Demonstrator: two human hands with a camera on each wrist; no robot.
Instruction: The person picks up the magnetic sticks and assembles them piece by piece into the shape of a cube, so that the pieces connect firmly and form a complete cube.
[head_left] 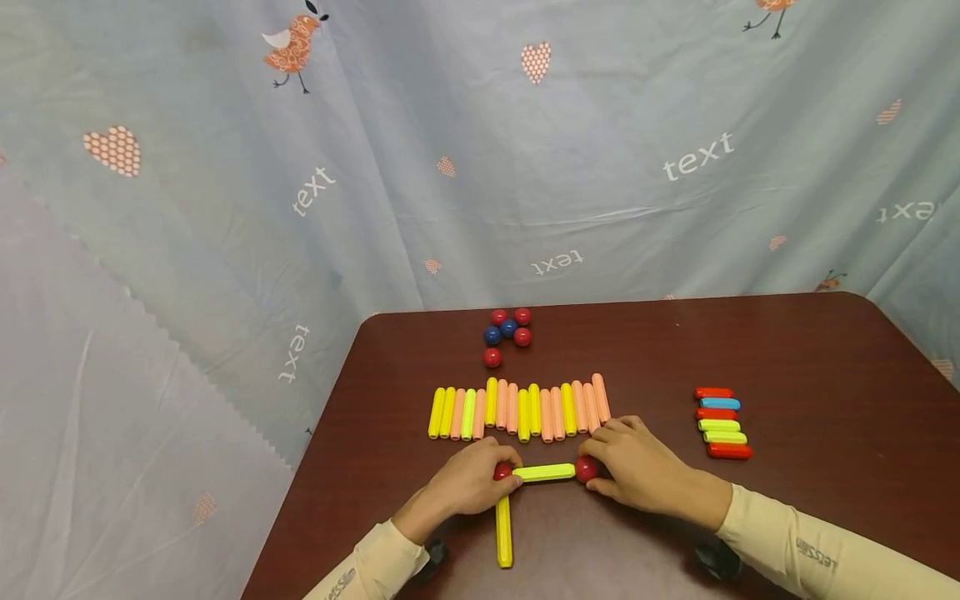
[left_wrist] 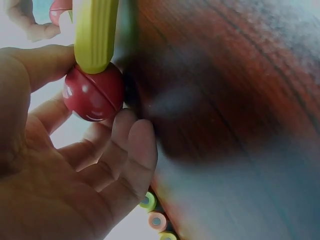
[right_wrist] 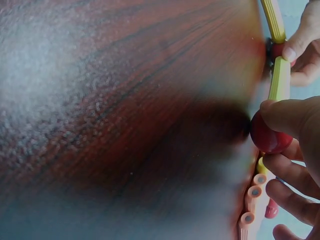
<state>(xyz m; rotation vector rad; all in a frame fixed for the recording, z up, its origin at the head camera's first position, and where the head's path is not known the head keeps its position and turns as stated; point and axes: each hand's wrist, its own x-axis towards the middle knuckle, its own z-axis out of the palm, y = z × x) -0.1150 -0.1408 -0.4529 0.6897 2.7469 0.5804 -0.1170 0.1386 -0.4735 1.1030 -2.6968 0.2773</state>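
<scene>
My left hand (head_left: 474, 477) holds a red ball (left_wrist: 94, 94) between thumb and fingers, low over the table. A yellow ribbed rod (head_left: 504, 533) meets that ball and points toward the table's near side. From the same ball, a lime-green rod (head_left: 544, 473) runs across to a second red ball (head_left: 587, 469). My right hand (head_left: 643, 467) grips this second ball with its thumb and fingertips, as the right wrist view shows close up. Together the two rods form a corner at the left ball.
Behind the hands lies a row of yellow, pink and lime rods (head_left: 545, 414). Several red and blue balls (head_left: 508, 328) sit near the far edge. Short red, blue and lime rods (head_left: 722, 425) are stacked at right. A patterned curtain (head_left: 525, 167) hangs behind the table (head_left: 825, 375).
</scene>
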